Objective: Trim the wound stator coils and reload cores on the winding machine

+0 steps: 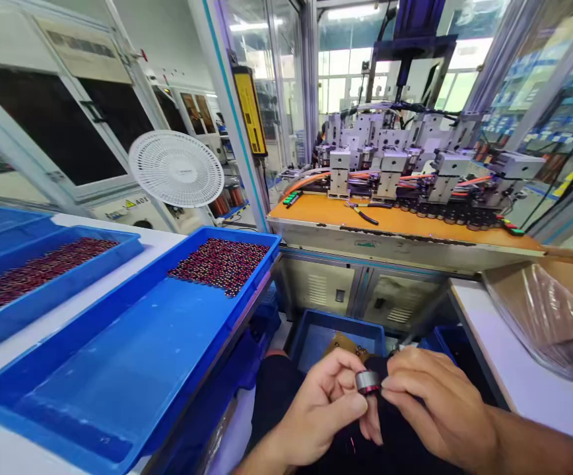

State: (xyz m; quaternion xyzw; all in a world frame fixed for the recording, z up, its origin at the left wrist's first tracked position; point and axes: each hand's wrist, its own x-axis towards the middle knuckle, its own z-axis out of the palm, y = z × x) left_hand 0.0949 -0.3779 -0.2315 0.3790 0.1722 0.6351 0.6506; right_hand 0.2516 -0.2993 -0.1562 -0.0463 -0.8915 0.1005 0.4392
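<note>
In front of my lap, my left hand (323, 402) pinches a small motor stator (367, 380), a grey metal ring with a red and black lower edge, between thumb and fingers. Close against the ring's right side, the fingertips of my right hand (432, 396) are pressed together. Whatever they grip, perhaps a thin end of the part, is too small to make out. On the left, a long blue tray (133, 356) holds many small red and dark round parts (222, 260) packed at its far end.
Another blue tray (68, 267) of parts stands further left. Ahead, a machine (390, 175) rises over an orange bench (395, 221) with pliers (366, 212) and dark round pieces. A blue bin (311, 333) sits below. A white fan (177, 168) stands left; a plastic-wrapped carton (554, 316) lies right.
</note>
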